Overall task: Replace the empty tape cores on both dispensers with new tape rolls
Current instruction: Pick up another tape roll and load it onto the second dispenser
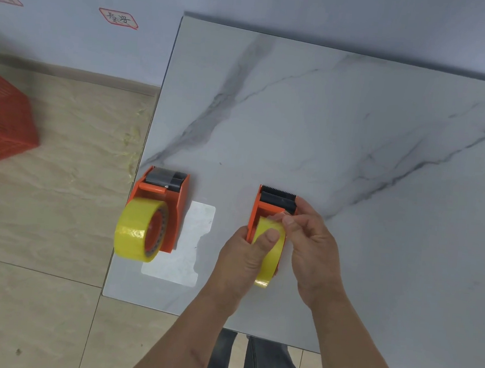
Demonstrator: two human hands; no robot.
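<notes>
We are working on a marble bench (343, 119), with a red basket (3, 124) sitting on the floor beyond its left edge. One orange dispenser (172, 207) is lying at the left edge, already carrying a yellow roll (137, 230). The second dispenser (274, 204) is standing nearer the front edge. Our left hand (247, 251) is closing around its roll (271, 245), probably to steady it, while our right hand (315, 243) is pinching at the loose tape end, apparently to feed it toward the cutter.
</notes>
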